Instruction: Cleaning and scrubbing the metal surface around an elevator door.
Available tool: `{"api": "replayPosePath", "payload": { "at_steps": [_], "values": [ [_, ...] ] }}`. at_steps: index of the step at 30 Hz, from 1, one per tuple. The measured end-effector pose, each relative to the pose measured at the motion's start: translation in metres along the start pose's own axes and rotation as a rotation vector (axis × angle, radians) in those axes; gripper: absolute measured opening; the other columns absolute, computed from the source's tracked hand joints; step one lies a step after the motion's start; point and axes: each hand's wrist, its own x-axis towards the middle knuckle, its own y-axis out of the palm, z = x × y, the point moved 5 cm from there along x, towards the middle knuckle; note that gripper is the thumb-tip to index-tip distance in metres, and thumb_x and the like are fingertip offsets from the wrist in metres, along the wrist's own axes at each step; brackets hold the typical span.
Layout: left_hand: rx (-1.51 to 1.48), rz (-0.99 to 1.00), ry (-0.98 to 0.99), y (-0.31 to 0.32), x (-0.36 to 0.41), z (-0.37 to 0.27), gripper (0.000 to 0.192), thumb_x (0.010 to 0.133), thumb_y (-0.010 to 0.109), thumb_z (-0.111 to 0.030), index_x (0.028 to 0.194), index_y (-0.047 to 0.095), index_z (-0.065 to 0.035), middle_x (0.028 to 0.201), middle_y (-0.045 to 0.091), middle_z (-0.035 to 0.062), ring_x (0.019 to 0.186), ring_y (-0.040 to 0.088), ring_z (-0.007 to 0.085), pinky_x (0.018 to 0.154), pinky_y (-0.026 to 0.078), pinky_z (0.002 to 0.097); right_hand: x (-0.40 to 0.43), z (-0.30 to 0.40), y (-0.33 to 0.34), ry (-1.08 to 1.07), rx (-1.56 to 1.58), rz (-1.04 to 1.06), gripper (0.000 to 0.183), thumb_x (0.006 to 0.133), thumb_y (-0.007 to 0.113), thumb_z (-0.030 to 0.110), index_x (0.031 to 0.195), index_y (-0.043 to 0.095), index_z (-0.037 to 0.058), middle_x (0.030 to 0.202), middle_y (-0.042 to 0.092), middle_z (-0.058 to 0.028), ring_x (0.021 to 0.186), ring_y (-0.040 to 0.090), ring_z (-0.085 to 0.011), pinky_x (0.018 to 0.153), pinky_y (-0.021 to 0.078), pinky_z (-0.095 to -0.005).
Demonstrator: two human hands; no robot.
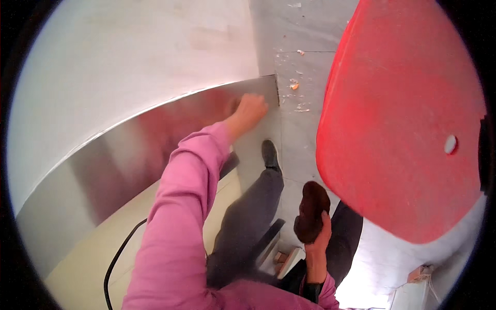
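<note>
My left hand (250,110), in a pink sleeve, reaches to the glossy grey skirting (186,124) at the foot of a white wall (155,50). It is blurred, with its fingers curled. A dark reddish patch beside the knuckles could be a held thing or a reflection. My right hand (319,236) holds a dark brown, fuzzy-looking thing (313,205), perhaps a cloth or pad, low in front of my body. The thumb lies along its right side; the other fingers are hidden.
A red plastic chair (395,128) takes up the right side. White and orange scraps (295,86) lie on the grey tiled floor (302,155). My dark shoe (270,152) stands near the skirting. A black cable (116,255) curves over cream flooring (85,267). Brick pieces (279,257) show below.
</note>
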Motion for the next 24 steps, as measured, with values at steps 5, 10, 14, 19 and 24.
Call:
{"api": "replayPosePath", "payload": {
  "at_steps": [5, 10, 14, 19, 24],
  "values": [
    [0.02, 0.013, -0.1, 0.043, 0.049, 0.017, 0.012, 0.066, 0.055, -0.007, 0.077, 0.056, -0.0107, 0.08, 0.053, 0.0075, 0.08, 0.052, 0.0222, 0.061, 0.039, 0.0334, 0.006, -0.005, 0.005, -0.029, -0.045, -0.048, 0.043, 0.081, 0.045, 0.025, 0.118, 0.038, 0.0035, 0.111, 0.049, -0.0113, 0.099, 0.05, -0.0233, 0.085, 0.041, -0.0351],
    [-0.004, 0.139, 0.195, 0.0, 0.001, 0.022, 0.011, 0.067, 0.053, -0.008, 0.075, 0.059, -0.0116, 0.074, 0.056, 0.0065, 0.073, 0.056, 0.022, 0.057, 0.044, 0.033, 0.016, -0.004, 0.015, 0.072, 0.113, -0.008, 0.042, 0.082, 0.045, 0.025, 0.118, 0.038, 0.0031, 0.111, 0.049, -0.0116, 0.097, 0.051, -0.0234, 0.083, 0.0416, -0.0351],
    [0.026, 0.467, 0.303, -0.026, -0.021, 0.028, 0.02, 0.071, 0.053, -0.008, 0.089, 0.056, -0.0158, 0.084, 0.055, 0.0054, 0.083, 0.054, 0.0214, 0.064, 0.045, 0.0348, 0.031, -0.007, -0.001, -0.007, 0.127, 0.018, 0.043, 0.081, 0.046, 0.026, 0.117, 0.038, 0.0033, 0.109, 0.049, -0.0119, 0.094, 0.051, -0.0247, 0.081, 0.0426, -0.0351],
    [0.03, -0.031, 0.293, 0.038, 0.034, 0.012, 0.009, 0.066, 0.054, -0.011, 0.068, 0.062, -0.0135, 0.072, 0.06, 0.0072, 0.069, 0.059, 0.0231, 0.055, 0.045, 0.0343, 0.033, -0.013, -0.012, 0.073, 0.242, 0.132, 0.044, 0.081, 0.046, 0.028, 0.116, 0.038, 0.0025, 0.109, 0.049, -0.0111, 0.095, 0.05, -0.0253, 0.08, 0.0425, -0.0347],
    [0.0, -0.035, 0.048, 0.048, 0.101, 0.018, 0.008, 0.064, 0.055, -0.011, 0.067, 0.062, -0.0111, 0.073, 0.06, 0.0078, 0.07, 0.059, 0.0248, 0.055, 0.044, 0.0357, 0.028, -0.006, 0.008, -0.053, 0.148, -0.024, 0.046, 0.08, 0.048, 0.029, 0.116, 0.039, 0.0026, 0.11, 0.048, -0.011, 0.096, 0.05, -0.0243, 0.082, 0.0418, -0.0341]
  ]
}}
